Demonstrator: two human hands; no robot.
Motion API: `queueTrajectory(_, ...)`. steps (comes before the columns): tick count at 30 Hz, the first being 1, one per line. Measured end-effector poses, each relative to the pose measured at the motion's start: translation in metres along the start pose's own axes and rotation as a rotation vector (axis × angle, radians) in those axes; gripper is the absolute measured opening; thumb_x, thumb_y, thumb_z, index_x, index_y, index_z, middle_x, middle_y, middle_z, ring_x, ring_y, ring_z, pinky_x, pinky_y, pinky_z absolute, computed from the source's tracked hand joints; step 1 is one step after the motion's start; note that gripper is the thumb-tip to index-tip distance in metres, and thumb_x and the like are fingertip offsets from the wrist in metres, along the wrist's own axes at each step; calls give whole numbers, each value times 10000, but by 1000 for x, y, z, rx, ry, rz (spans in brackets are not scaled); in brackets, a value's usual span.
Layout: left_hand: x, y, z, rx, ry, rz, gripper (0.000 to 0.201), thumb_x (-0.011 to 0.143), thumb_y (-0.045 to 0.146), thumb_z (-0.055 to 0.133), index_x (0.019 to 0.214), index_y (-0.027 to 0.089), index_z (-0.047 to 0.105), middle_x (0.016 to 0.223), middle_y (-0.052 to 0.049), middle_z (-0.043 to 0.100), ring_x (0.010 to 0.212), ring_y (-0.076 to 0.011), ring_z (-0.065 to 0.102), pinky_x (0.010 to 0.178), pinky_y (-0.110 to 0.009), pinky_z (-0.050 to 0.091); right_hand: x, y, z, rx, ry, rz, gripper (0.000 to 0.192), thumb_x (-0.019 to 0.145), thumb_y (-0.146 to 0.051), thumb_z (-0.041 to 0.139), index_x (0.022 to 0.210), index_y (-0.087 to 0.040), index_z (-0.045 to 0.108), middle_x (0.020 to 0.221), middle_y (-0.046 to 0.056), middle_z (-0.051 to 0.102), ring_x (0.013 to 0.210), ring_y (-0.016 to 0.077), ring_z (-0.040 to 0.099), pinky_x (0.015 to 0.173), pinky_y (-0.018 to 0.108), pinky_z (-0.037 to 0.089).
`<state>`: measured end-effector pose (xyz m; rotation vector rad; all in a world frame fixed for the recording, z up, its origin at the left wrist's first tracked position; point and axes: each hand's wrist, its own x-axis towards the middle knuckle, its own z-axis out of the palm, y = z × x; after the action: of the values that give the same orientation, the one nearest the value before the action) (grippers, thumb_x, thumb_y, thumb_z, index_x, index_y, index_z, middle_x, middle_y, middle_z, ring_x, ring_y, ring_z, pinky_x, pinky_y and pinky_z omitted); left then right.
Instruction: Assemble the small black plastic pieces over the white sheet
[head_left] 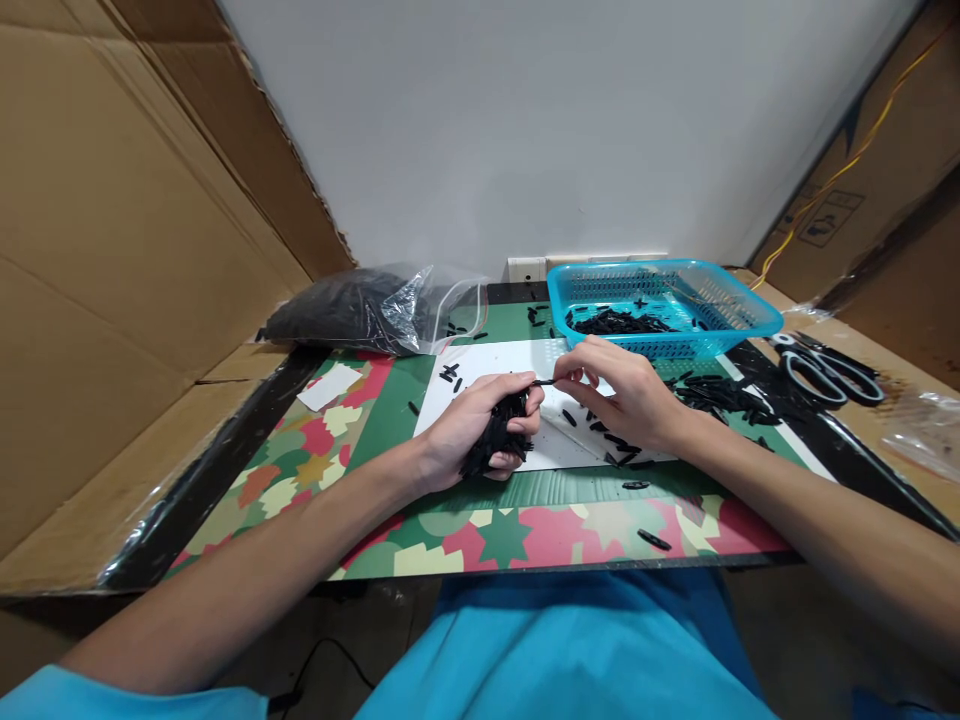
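Note:
My left hand (487,425) is closed round a bunch of small black plastic pieces (496,440), slim and pointed at the ends. Between its thumb and forefinger one such black piece (543,382) sticks out to the right. The fingertips of my right hand (619,390) pinch the other end of that piece. Beneath both hands lies a white sheet (431,408), with loose black pieces (619,443) scattered on it. A blue plastic basket (739,325) stands just beyond my right hand, with a heap of black pieces (619,322) inside.
A clear zip bag full of dark pieces (360,308) lies at the back left. Scissors (825,372) rest at the right, near another pile of black pieces (724,397). Cardboard walls (135,200) flank the table, and a white paper scrap (330,386) lies at left.

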<state>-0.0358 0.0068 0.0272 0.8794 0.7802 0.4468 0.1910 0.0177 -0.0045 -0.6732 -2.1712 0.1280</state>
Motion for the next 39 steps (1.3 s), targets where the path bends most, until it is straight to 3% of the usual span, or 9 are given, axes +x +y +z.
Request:
queueTrajectory(24,-6,1,-5,29,68,35,395,919,598,604,842,224,503,650,79,394,357,-52,354,324,-169,185,6,-6,8,9,24,-47,83,1052,-181,531,1011,-212,596,863,40,653,785,176,571,684,286,440)
queueTrajectory(39,-6,-7,-11,19,89,78,405,895,601,638,820,215,542,636,71,400,390,-47,305,341,-167,218,4,-8,14,-76,68,-121,53,1039,-180,565,1004,-213,589,810,21,631,729,169,561,656,282,431)
